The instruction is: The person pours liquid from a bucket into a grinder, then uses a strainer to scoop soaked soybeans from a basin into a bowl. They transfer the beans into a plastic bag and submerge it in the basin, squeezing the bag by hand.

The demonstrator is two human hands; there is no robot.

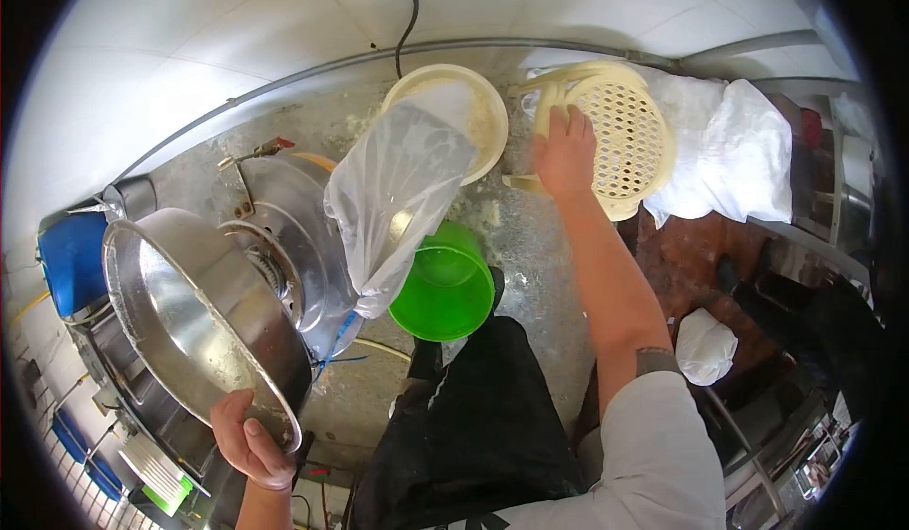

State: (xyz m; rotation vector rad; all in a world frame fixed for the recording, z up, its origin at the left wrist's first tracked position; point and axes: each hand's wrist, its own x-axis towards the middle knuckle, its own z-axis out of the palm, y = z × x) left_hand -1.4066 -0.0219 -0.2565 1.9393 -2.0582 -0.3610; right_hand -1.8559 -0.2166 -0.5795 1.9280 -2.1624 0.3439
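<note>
The right hand (pixel 565 151) is reaching up the frame and gripping the edge of the cream plastic stool (pixel 630 137), fingers curled over its rim. The stool is lying tipped at the upper right, its perforated seat facing the camera. At the lower left, the left hand (pixel 248 443) is clasping the rim of the tilted steel pan (pixel 189 312), thumb over the edge. A green bucket (pixel 445 284) is sitting between the hands.

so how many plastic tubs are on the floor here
2: a green bucket under the clear bag, and a cream basin behind it, left of the chair the right hand grips. Others may hide behind the steel pan.
</note>
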